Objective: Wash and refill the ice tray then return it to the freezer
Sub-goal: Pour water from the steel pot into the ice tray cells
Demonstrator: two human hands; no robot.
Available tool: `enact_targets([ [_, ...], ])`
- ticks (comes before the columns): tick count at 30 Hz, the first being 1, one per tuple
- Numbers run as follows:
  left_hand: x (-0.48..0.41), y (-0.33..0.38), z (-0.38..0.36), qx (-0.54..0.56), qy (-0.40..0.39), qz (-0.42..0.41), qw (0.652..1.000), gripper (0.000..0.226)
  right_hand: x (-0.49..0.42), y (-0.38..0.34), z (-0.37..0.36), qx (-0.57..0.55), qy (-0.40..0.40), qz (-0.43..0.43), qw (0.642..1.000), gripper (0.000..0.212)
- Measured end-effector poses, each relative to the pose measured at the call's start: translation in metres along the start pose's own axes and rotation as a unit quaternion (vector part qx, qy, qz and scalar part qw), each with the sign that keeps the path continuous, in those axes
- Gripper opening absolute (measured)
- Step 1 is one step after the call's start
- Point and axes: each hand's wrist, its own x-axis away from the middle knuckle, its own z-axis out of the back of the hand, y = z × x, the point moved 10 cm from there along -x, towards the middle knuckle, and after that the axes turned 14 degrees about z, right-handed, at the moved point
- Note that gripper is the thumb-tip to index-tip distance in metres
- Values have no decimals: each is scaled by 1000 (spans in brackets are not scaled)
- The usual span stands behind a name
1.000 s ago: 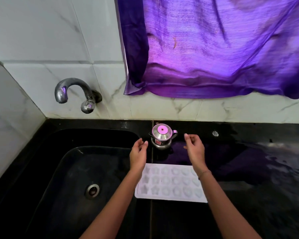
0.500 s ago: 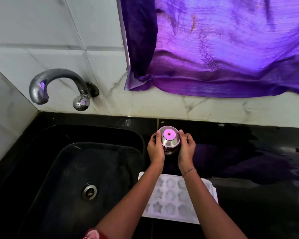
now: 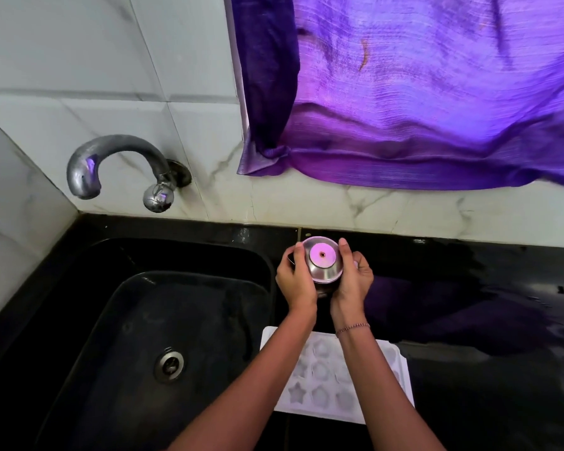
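A white ice tray with star and round moulds lies flat on the black counter just right of the sink, partly hidden under my forearms. Beyond it, a small steel pot with a lid sits near the back wall. My left hand grips the pot's left side and my right hand grips its right side, fingers curled round it. Whether the pot rests on the counter or is lifted I cannot tell.
A black sink with a steel drain fills the left. A curved steel tap juts from the tiled wall above it. A purple curtain hangs at the upper right. The black counter looks wet.
My hands came in from either side of the pot and closed round it. The view has shifted closer and slightly down; the ice tray has stayed put.
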Motion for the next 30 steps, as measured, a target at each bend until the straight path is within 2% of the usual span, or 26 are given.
enact_targets([
  [7, 45, 10, 17, -5, -59, -10, 998, 17, 32, -35, 17, -22, 2, 17, 1000, 48],
  [11, 66, 16, 36, -59, -98, -68, 991, 19, 48, -52, 34, -4, -3, 39, 999, 51],
  [13, 71, 19, 58, -117, -87, -125, 981, 21, 53, -59, 44, 9, -3, 48, 999, 51],
  [16, 69, 7, 100, -245, -29, -180, 952, 20, 57, -65, 57, 35, 0, 59, 998, 53],
  [20, 54, -24, 145, -355, 33, -139, 924, 24, 61, -68, 67, 66, 0, 65, 996, 53],
  [24, 46, -38, 157, -389, 27, -102, 915, 25, 63, -69, 70, 97, -7, 73, 993, 51],
  [30, 49, -42, 151, -456, 25, -127, 880, 27, 69, -69, 66, 141, -20, 83, 986, 51],
])
